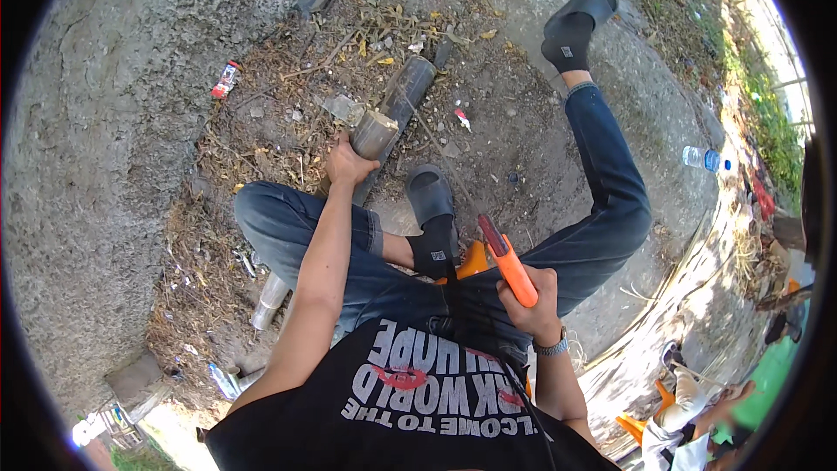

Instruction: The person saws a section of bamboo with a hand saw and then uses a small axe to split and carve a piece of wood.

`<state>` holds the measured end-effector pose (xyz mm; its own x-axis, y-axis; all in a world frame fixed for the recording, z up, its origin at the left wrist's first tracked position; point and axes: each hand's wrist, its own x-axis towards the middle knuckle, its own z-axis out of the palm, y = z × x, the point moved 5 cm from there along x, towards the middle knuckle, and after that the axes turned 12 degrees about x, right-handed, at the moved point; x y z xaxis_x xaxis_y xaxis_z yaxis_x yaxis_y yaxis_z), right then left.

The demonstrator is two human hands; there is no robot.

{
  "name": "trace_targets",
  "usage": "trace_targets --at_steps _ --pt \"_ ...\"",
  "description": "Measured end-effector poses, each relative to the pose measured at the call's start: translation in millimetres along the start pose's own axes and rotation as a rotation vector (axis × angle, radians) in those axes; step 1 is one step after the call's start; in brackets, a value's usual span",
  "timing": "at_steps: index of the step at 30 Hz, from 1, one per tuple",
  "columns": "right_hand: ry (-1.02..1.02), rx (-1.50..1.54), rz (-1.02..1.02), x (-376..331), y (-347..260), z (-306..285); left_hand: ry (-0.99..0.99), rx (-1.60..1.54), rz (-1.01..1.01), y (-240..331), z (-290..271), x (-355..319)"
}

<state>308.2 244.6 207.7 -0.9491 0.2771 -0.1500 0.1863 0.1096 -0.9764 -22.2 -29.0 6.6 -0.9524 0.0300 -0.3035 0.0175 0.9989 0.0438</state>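
My left hand (349,162) is wrapped round a thick bamboo-like pole (375,133) with a pale cut end, low over the ground by my left leg. A second, darker pole (409,87) lies against it. My right hand (534,303) is closed on the orange handle of a saw (513,269), in front of my right thigh. From the handle's dark red front, what looks like a thin blade, seen almost edge-on, runs up toward the poles. It appears apart from the held pole's cut end.
A rough concrete wall (96,122) rises at the left. Dry leaves and litter cover the dirt. My slippered feet rest ahead, near a stone slab (671,78). An orange plastic piece (473,260) shows between my legs. A water bottle (702,158) and another person (689,419) are at right.
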Motion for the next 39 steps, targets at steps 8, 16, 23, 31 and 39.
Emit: trace_targets --at_steps 8,16,23,31,39 --pt "0.029 -0.081 0.024 4 28 0 0.033 -0.027 -0.039 2 1 -9" --pt "-0.002 -0.026 0.038 17 43 32 0.104 -0.027 -0.025 -5 3 -9" --pt "0.163 0.123 0.062 41 71 44 0.129 -0.027 -0.021 -1 6 -17" --pt "0.355 0.156 -0.032 60 123 33 0.039 -0.027 0.052 -1 6 2" --pt "0.489 0.189 0.038 67 130 17 -0.162 -0.034 0.185 -27 19 19"
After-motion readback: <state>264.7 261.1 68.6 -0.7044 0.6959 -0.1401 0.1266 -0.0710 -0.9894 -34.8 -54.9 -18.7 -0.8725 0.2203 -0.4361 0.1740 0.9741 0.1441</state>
